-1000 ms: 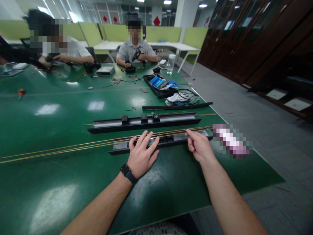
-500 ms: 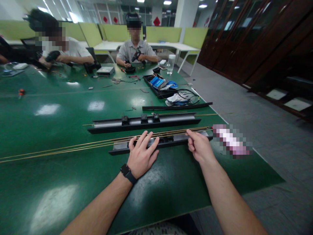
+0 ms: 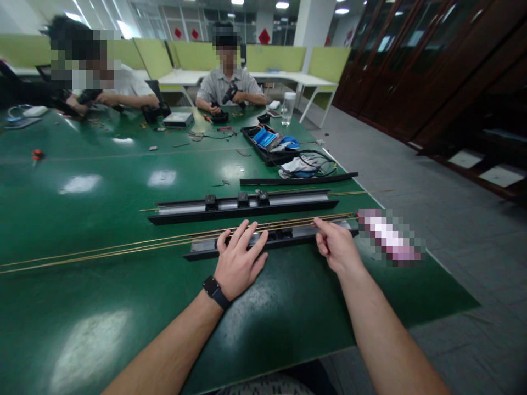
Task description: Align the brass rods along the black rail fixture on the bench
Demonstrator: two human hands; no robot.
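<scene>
Several long, thin gold-coloured rods [image 3: 99,254] lie across a black and silver channel rail [image 3: 201,247] and run past its left end. My left hand [image 3: 241,258], a dark watch on its wrist, rests with spread fingers over the rods and rail. To the right, my right hand [image 3: 335,244] is closed in a pinch, thumb and index finger at a rod; the exact contact is partly hidden. Beyond the rods lies a second channel rail [image 3: 185,213] with black blocks in it. A pixelated pink and white object [image 3: 389,236] lies at the rods' right ends.
Behind the rails are a black strip [image 3: 298,179], gloves [image 3: 300,165], a cable, and a black tray [image 3: 267,156] holding blue items. Two co-workers sit across the green table [image 3: 102,181], each with a drill. The table's right edge is near the pink object.
</scene>
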